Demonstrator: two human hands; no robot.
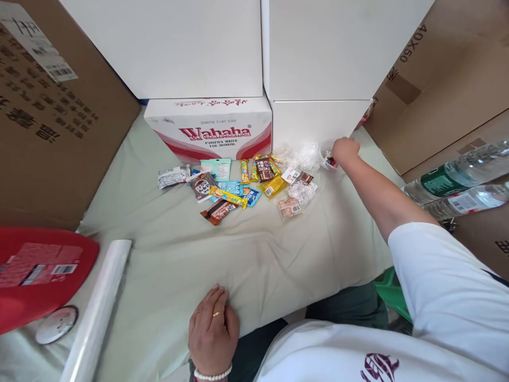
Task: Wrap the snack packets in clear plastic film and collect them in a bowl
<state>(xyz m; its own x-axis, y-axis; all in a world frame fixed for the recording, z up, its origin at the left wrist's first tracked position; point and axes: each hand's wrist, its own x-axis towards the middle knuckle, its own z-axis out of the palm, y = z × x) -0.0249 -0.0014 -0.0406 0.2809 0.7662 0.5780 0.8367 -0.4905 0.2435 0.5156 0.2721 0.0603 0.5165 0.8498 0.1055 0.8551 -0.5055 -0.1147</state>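
My left hand lies palm down near the front of the cloth, its fingers stretched out and holding nothing. At the far right, my right hand is closed at the side of a small clear plastic cup with a few small wrapped pieces in it. The fingertips are hidden, but the hand appears to grip the cup's rim. Crumpled clear plastic wrap is just left of the cup. Wrapped snacks are spread farther left, among them a cocoa packet, a yellow packet and a brown-wrapped bar.
A Wahaha water carton stands behind the snacks, beside stacked white boxes. Brown cartons close in both sides. Plastic bottles lie at right. A white roll and red package lie at left.
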